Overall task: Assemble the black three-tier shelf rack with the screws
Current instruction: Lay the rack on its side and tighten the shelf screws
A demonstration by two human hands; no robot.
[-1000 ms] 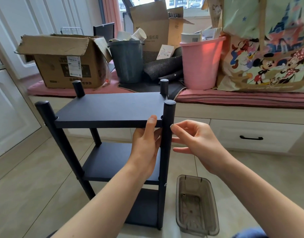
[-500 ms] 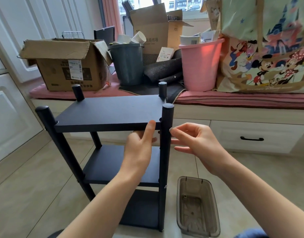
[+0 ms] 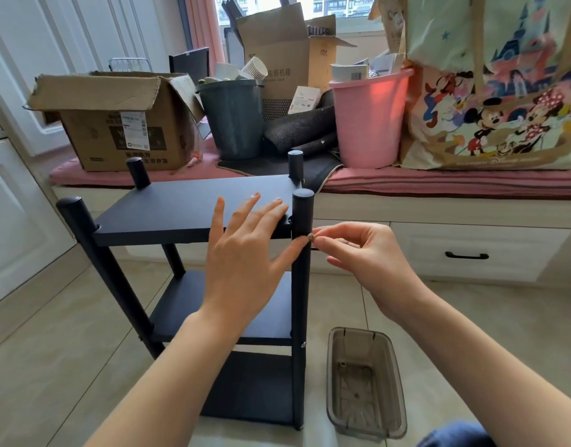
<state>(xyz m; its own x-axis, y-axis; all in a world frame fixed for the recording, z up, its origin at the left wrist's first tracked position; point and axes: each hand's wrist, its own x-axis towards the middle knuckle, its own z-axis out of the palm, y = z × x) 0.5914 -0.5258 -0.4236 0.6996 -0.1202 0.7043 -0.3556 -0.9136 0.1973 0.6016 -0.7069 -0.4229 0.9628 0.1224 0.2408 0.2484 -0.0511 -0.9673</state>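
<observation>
The black three-tier shelf rack (image 3: pixel 168 208) stands upright on the tiled floor, with four round posts and three boards. My left hand (image 3: pixel 245 250) lies flat with spread fingers on the top board's near right corner, thumb against the near right post (image 3: pixel 301 285). My right hand (image 3: pixel 367 256) pinches a small screw (image 3: pixel 309 236) between thumb and forefinger, right at that post level with the top board. Another screw head (image 3: pixel 303 344) shows lower on the same post at the middle board.
A clear grey plastic tray (image 3: pixel 364 379) with a few small parts lies on the floor right of the rack. Behind is a cushioned window bench (image 3: pixel 438 185) with a cardboard box (image 3: pixel 116 124), a grey bin (image 3: pixel 234 121), a pink bucket (image 3: pixel 371 121) and a cartoon tote bag (image 3: pixel 496 85).
My left hand rose from gripping the top board's front edge and now lies flat on top. My right hand moved in to the post, with the screw at it.
</observation>
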